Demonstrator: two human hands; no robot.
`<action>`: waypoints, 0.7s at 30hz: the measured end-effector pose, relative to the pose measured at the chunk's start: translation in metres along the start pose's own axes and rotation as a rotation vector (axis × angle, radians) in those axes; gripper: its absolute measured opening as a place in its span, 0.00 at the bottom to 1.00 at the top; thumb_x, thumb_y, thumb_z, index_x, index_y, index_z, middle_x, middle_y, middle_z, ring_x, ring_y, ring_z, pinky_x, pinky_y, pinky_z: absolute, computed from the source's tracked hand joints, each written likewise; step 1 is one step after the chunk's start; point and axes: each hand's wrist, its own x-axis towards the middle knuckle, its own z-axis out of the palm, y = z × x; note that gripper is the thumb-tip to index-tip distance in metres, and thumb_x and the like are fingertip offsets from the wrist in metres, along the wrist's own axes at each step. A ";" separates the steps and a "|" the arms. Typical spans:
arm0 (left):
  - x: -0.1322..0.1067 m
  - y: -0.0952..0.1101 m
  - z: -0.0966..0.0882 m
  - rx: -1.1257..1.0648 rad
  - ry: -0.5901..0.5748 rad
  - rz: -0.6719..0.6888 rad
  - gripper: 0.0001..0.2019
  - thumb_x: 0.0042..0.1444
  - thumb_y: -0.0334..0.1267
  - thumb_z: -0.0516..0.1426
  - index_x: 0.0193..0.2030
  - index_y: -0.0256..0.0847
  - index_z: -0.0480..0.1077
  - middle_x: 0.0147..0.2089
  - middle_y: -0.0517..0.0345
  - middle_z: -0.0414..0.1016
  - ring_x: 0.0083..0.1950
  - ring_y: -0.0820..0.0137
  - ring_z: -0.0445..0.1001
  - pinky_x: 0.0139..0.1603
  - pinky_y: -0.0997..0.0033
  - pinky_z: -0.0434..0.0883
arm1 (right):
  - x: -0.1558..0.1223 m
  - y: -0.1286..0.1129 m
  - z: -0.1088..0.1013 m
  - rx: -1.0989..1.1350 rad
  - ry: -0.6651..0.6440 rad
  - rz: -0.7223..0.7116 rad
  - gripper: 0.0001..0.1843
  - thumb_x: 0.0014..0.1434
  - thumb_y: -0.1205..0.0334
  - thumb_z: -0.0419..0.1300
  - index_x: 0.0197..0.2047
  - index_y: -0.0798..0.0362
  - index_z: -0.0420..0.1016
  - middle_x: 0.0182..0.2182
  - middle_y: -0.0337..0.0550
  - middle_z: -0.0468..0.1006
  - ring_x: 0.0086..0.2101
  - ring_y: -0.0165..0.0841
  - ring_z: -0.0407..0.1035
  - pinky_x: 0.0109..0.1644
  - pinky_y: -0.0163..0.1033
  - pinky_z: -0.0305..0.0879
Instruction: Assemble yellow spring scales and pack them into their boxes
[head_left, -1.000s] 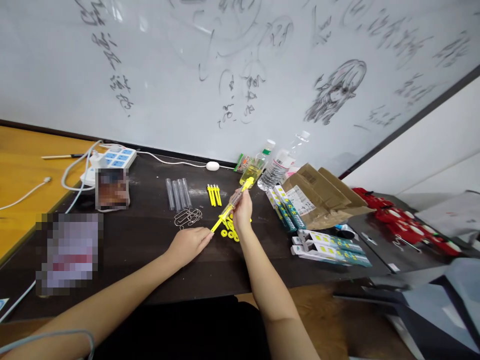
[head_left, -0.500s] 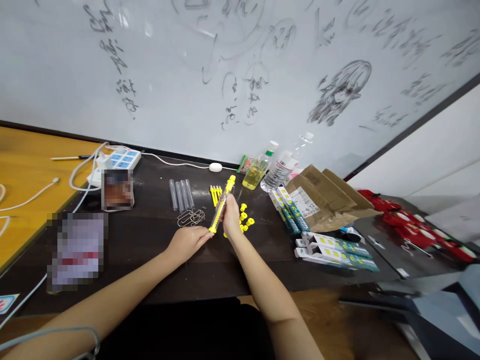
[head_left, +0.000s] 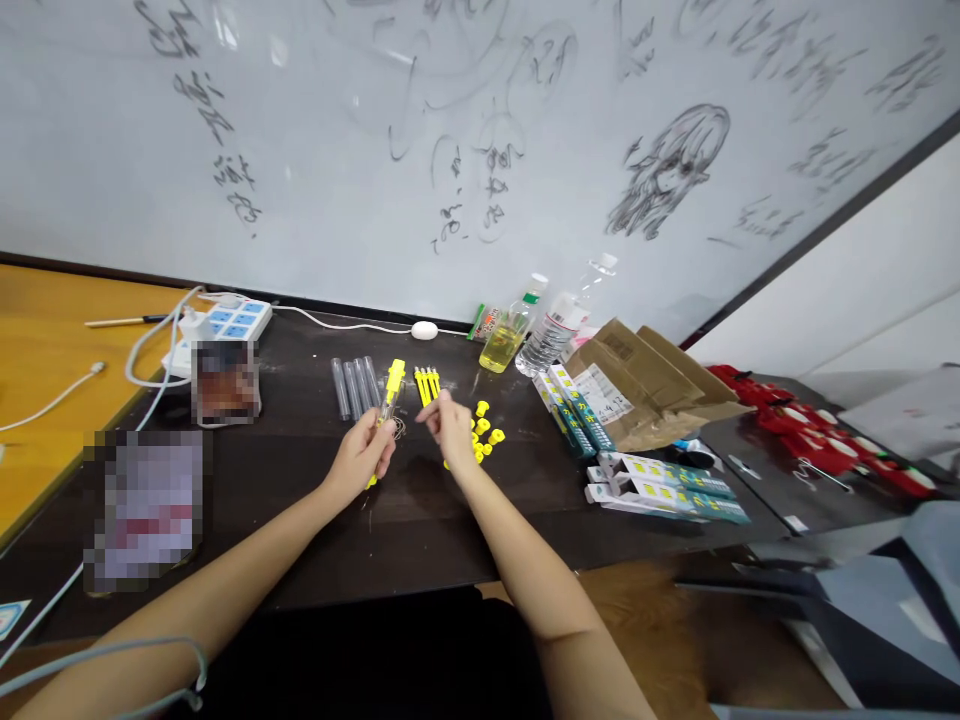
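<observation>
My left hand [head_left: 354, 462] is wrapped around a clear tube with yellow ends [head_left: 395, 376], held tilted above the dark table. Its yellow top sticks out above the fingers, and a bit of yellow shows below them. My right hand [head_left: 454, 440] is apart from the tube, its index finger stretched to the left and nothing visible in it. Just beyond it lie several slim yellow rods with metal tips [head_left: 429, 384]. Several yellow caps [head_left: 496, 437] are scattered beside it, some partly hidden. Several empty clear tubes [head_left: 346, 388] lie behind my left hand, which partly covers some bent wire pieces [head_left: 399, 428].
An open cardboard box [head_left: 652, 385] and several printed cartons [head_left: 667, 490] stand to the right. Two bottles, one with yellow liquid [head_left: 501, 345], are near the whiteboard [head_left: 337, 200]. A power strip [head_left: 238, 322] with cables sits at the back left.
The yellow-ended tube has moved left, passing from both hands into my left hand alone. My right hand has let go of it and its fingers have opened. The view has shifted slightly.
</observation>
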 end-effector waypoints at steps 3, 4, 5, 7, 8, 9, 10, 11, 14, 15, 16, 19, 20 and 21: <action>-0.001 0.002 0.001 -0.046 -0.023 -0.041 0.18 0.59 0.55 0.49 0.35 0.40 0.59 0.19 0.71 0.60 0.12 0.82 0.58 0.12 0.83 0.54 | 0.007 0.000 -0.007 0.060 0.132 -0.086 0.20 0.58 0.43 0.53 0.33 0.52 0.73 0.24 0.36 0.70 0.24 0.25 0.61 0.25 0.30 0.58; -0.001 0.001 0.002 -0.066 -0.044 -0.056 0.19 0.60 0.56 0.48 0.36 0.40 0.60 0.19 0.71 0.60 0.12 0.82 0.58 0.12 0.83 0.54 | 0.008 0.000 -0.006 0.093 0.100 -0.097 0.20 0.57 0.43 0.55 0.38 0.51 0.74 0.29 0.38 0.73 0.27 0.26 0.65 0.28 0.31 0.62; -0.001 0.001 0.003 -0.084 -0.065 -0.069 0.20 0.60 0.56 0.47 0.37 0.39 0.61 0.19 0.70 0.60 0.12 0.82 0.58 0.11 0.83 0.54 | 0.008 0.001 -0.003 0.122 0.037 -0.092 0.21 0.57 0.42 0.55 0.41 0.50 0.74 0.32 0.40 0.75 0.30 0.28 0.67 0.32 0.33 0.65; -0.001 0.000 0.003 -0.099 -0.092 -0.082 0.21 0.60 0.57 0.47 0.37 0.38 0.62 0.19 0.70 0.61 0.11 0.82 0.58 0.11 0.83 0.55 | 0.005 0.001 0.005 0.149 -0.116 -0.059 0.23 0.57 0.41 0.54 0.44 0.50 0.74 0.35 0.42 0.76 0.34 0.31 0.69 0.39 0.36 0.67; 0.000 0.001 0.003 -0.102 -0.088 -0.081 0.21 0.59 0.57 0.48 0.37 0.38 0.61 0.20 0.69 0.61 0.11 0.83 0.58 0.10 0.83 0.55 | 0.003 0.001 0.009 0.147 -0.172 -0.042 0.24 0.57 0.40 0.54 0.44 0.50 0.74 0.35 0.42 0.77 0.35 0.32 0.70 0.41 0.38 0.67; 0.000 0.001 0.003 -0.104 -0.067 -0.082 0.20 0.58 0.57 0.50 0.37 0.39 0.60 0.22 0.69 0.63 0.11 0.83 0.59 0.09 0.83 0.56 | 0.000 0.001 0.013 0.140 -0.203 -0.032 0.23 0.57 0.41 0.54 0.44 0.50 0.74 0.35 0.42 0.77 0.36 0.33 0.70 0.44 0.39 0.67; 0.001 0.002 0.003 -0.109 -0.029 -0.089 0.20 0.56 0.57 0.52 0.38 0.40 0.59 0.25 0.68 0.66 0.11 0.82 0.60 0.08 0.83 0.56 | -0.002 0.001 0.016 0.133 -0.213 -0.030 0.23 0.57 0.41 0.55 0.44 0.50 0.74 0.36 0.42 0.78 0.38 0.33 0.71 0.46 0.40 0.67; 0.001 0.004 0.003 -0.116 0.017 -0.103 0.21 0.54 0.57 0.55 0.40 0.41 0.57 0.30 0.65 0.69 0.12 0.82 0.63 0.07 0.83 0.57 | -0.004 0.001 0.019 0.130 -0.209 -0.034 0.22 0.57 0.42 0.55 0.44 0.50 0.75 0.38 0.42 0.78 0.40 0.34 0.71 0.49 0.40 0.66; 0.002 0.009 0.002 -0.143 0.083 -0.161 0.25 0.52 0.54 0.58 0.51 0.45 0.56 0.47 0.55 0.70 0.19 0.78 0.71 0.07 0.82 0.59 | -0.005 0.004 0.021 0.123 -0.188 -0.058 0.21 0.57 0.43 0.56 0.43 0.50 0.75 0.44 0.43 0.77 0.46 0.35 0.70 0.55 0.41 0.63; 0.002 0.011 0.002 -0.153 0.058 -0.176 0.26 0.53 0.53 0.58 0.54 0.45 0.56 0.49 0.52 0.69 0.20 0.77 0.72 0.07 0.82 0.59 | -0.004 0.005 0.020 0.108 -0.188 -0.063 0.21 0.57 0.43 0.55 0.43 0.49 0.75 0.46 0.43 0.76 0.47 0.35 0.69 0.56 0.41 0.63; 0.002 0.012 0.002 -0.166 0.018 -0.189 0.27 0.54 0.52 0.57 0.57 0.44 0.56 0.50 0.49 0.69 0.21 0.77 0.73 0.07 0.82 0.60 | -0.003 0.006 0.020 0.080 -0.191 -0.065 0.21 0.57 0.43 0.55 0.44 0.49 0.75 0.48 0.43 0.75 0.48 0.36 0.69 0.55 0.41 0.63; 0.002 0.016 0.001 -0.193 -0.061 -0.221 0.27 0.55 0.50 0.56 0.58 0.39 0.60 0.47 0.47 0.72 0.20 0.77 0.71 0.08 0.83 0.60 | 0.001 0.003 0.014 -0.062 -0.161 -0.075 0.21 0.59 0.45 0.54 0.48 0.50 0.73 0.50 0.45 0.73 0.49 0.36 0.68 0.54 0.42 0.65; 0.003 0.017 0.000 -0.190 -0.059 -0.228 0.26 0.55 0.49 0.56 0.58 0.39 0.61 0.45 0.48 0.73 0.20 0.78 0.71 0.08 0.83 0.59 | 0.001 -0.002 0.009 -0.122 -0.126 -0.095 0.21 0.60 0.47 0.53 0.50 0.50 0.71 0.50 0.46 0.72 0.50 0.36 0.67 0.54 0.42 0.65; 0.003 0.017 -0.001 -0.182 -0.050 -0.235 0.26 0.55 0.49 0.56 0.57 0.38 0.61 0.43 0.49 0.73 0.20 0.78 0.71 0.08 0.83 0.59 | 0.000 -0.010 0.002 -0.187 -0.078 -0.128 0.21 0.61 0.49 0.51 0.53 0.49 0.69 0.51 0.46 0.72 0.51 0.36 0.66 0.55 0.43 0.64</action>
